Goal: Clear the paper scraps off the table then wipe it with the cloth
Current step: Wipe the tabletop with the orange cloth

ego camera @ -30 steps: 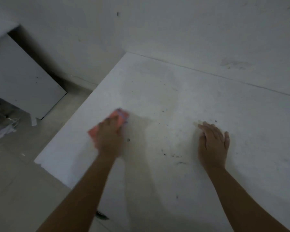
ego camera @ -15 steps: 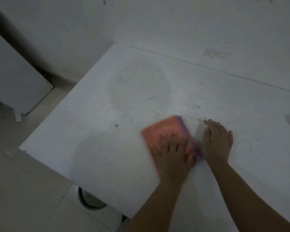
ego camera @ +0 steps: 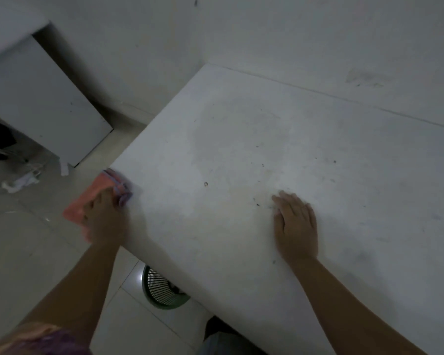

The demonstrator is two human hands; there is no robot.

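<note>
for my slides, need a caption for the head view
Left hand wipes orange cloth over the table edge; right hand rests flat.

Orange-pink cloth [ego camera: 92, 198] with a bluish-purple hem, bunched and blurred, under the left hand [ego camera: 104, 221] at the table's near-left edge, partly hanging past it. White table [ego camera: 241, 139], smudged and flecked with small dark specks [ego camera: 257, 204], thickest just left of the right hand [ego camera: 295, 224], which lies flat on the top.
</note>
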